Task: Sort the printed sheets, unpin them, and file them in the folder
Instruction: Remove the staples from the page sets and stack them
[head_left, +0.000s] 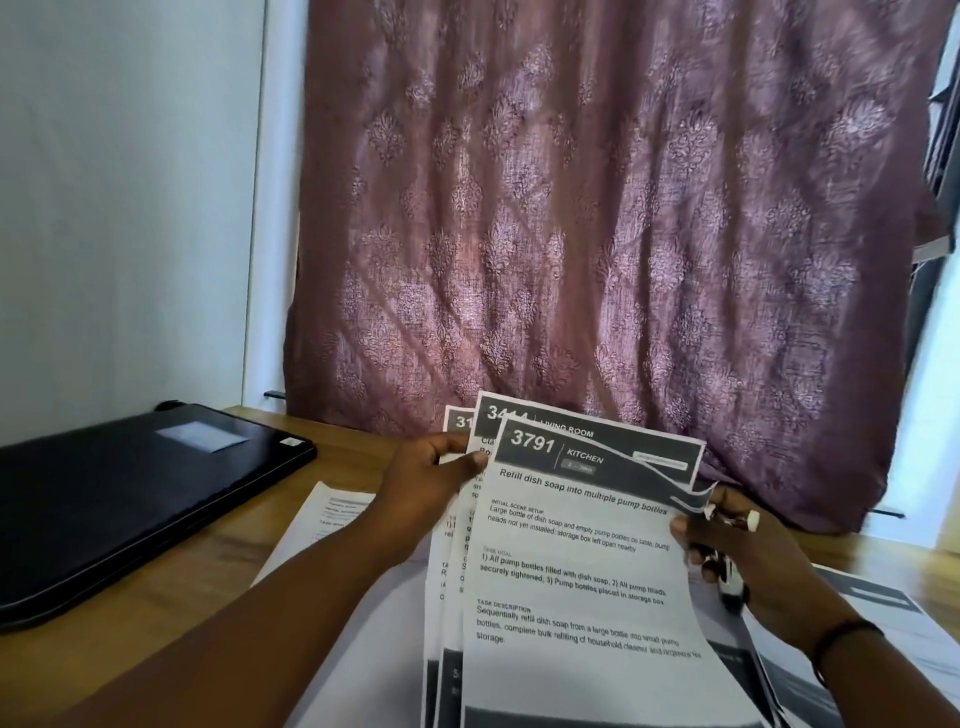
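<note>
Hands (431, 483) (727, 551) hold three fanned printed sheets (571, 561).

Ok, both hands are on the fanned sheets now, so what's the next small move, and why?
Probably free the torn top right corner of the front sheet, the one numbered 3791. The left hand holds the fan at its left edge, and the right hand grips that side along with what looks like a small tool. The black folder lies closed on the table, so filing comes later.
</note>
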